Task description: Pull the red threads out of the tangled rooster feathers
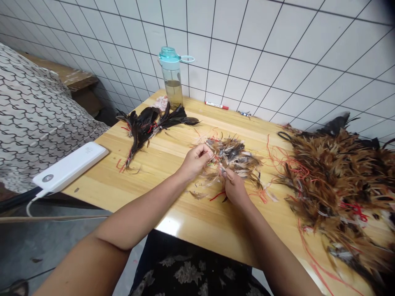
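A loose pile of brown, grey and white feathers (237, 154) lies on the wooden table in front of me. At its left edge is my left hand (199, 158), closed in a pinch beside some red thread; what sits between the fingertips is too small to make out. My right hand (234, 185) reaches the near side of the pile, with thumb and fingers pinched on feathers by their pale ends. Loose feathers and bits of red thread are scattered around both hands.
Black feather bundles (140, 127) tied in red lie at the back left, near a water bottle (174, 88). A red-capped marker (216, 105) rests by the tiled wall. Brown feather bundles (336, 172) and red string (290, 160) cover the right. A white power bank (72, 164) overhangs the left edge.
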Motion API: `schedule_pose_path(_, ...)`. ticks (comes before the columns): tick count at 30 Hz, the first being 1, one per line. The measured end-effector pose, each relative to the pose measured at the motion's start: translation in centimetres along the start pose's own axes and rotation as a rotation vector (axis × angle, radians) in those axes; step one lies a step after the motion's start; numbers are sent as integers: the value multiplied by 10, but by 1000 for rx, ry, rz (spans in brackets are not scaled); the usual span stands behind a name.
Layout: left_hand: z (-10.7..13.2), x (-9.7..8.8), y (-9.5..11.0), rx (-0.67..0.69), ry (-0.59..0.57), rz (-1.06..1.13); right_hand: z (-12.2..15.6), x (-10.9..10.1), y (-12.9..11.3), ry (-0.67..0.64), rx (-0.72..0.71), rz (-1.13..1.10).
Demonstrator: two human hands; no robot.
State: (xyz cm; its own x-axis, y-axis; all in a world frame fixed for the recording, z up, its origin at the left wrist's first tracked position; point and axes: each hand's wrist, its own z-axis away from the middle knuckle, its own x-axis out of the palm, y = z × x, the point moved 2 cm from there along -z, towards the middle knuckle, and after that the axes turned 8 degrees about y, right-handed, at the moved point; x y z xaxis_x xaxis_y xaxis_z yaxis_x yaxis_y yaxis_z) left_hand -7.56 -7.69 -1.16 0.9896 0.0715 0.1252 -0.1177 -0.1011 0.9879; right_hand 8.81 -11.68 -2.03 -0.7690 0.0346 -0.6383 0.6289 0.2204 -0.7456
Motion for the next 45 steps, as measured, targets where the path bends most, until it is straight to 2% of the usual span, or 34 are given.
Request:
schedule_pose_path(4, -3, -2, 0, -41, 31, 104, -1, 0, -2, -9, -27, 30)
schedule_pose_path(6, -5, -4, 2, -52, 9, 96, -2, 0, -1, -6, -33, 47)
schedule_pose_path(9, -6, -6, 7, -51, -103, 11, -1, 1, 1, -10, -6, 86)
schedule_pose_path(15, 1, 0, 9, -48, -486, -101, 0, 3, 3, -50, -17, 176)
schedule_pose_path(20, 4, 3, 9, -34, -547, -216, 1, 4, 2, -114, -44, 297)
schedule_pose_path(24, 4, 0, 11, -47, -604, -256, 2, 1, -4, -184, -44, 503)
schedule_pose_path(28, 3, -2, 8, -67, -594, -217, 2, -1, -11, -185, -67, 671)
schedule_pose_path(34, 1, -3, 7, -132, -542, -147, -3, -2, -11, -170, -92, 718)
schedule_pose_path(37, -6, -13, 14, -132, -401, -17, -10, -17, 6, -123, 37, 758)
schedule_pose_path(40, -14, -23, 17, -96, -247, 18, -16, -37, 24, 32, 233, 734)
schedule_pose_path(42, -17, -24, 13, -99, -240, -40, -17, -43, 26, 109, 242, 708)
schedule_pose_path(45, -18, -21, 6, -105, -231, -26, -14, -36, 18, 63, 147, 680)
